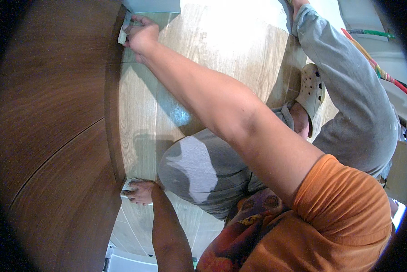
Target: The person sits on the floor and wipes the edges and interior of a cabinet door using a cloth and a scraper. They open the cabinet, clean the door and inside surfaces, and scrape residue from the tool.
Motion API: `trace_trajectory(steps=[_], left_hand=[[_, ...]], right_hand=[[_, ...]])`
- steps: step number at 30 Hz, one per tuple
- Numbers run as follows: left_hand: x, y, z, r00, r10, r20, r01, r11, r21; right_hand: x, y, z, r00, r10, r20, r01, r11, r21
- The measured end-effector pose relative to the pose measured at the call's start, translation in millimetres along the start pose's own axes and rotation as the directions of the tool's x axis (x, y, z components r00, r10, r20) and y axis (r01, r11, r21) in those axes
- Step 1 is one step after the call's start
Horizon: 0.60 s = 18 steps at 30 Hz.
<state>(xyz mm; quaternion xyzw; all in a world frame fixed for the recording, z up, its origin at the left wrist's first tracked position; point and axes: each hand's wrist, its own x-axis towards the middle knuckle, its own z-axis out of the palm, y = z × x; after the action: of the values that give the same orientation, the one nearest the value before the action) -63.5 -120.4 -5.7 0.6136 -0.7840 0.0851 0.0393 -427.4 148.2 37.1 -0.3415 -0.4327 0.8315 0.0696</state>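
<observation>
Along the left runs a dark brown wood-grain panel (53,113) with a narrow brown strip (112,113) at its foot. At the strip's far end my right hand (143,36) is closed round a pale, thin piece (123,34), its fingers bent against the wood. Nearer to me, my left hand (142,192) grips a small white piece (127,187) at the strip's near end, where the panel meets the floor. Fingers cover much of both pale pieces, so I cannot tell whether they are cloth or something firm.
Light wood-look floor (135,104) lies between the panel and my bent knee in grey trousers (190,167). A pale clog (310,88) is on my foot. A white-grey edge (153,5) stands beyond my right hand. Red and green cords (385,77) lie at the far right.
</observation>
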Motion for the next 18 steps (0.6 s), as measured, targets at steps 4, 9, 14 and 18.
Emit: trace_trajectory(steps=[4, 9, 14, 18], left_hand=[[-1.8, 3.5, -2.2, 1.0, 0.023, -0.014, -0.023, 1.0, -0.007], [-0.4, 3.8, -4.6, 1.0, 0.02, 0.024, -0.02, 1.0, -0.006], [-3.3, 3.3, -9.0, 0.997, 0.079, 0.019, -0.08, 0.997, 0.021], [2.1, -7.1, -2.3, 0.993, 0.114, 0.01, -0.115, 0.991, 0.069]], right_hand=[[11.6, 10.6, -5.3, 0.999, -0.032, 0.035, 0.033, 0.999, -0.031], [8.7, 9.9, -3.6, 0.998, -0.011, 0.069, 0.009, 0.999, 0.036], [5.4, 8.8, -4.1, 0.997, -0.039, 0.07, 0.039, 0.999, 0.0], [-5.9, 5.4, -7.2, 0.997, 0.064, 0.042, -0.065, 0.998, 0.026]])
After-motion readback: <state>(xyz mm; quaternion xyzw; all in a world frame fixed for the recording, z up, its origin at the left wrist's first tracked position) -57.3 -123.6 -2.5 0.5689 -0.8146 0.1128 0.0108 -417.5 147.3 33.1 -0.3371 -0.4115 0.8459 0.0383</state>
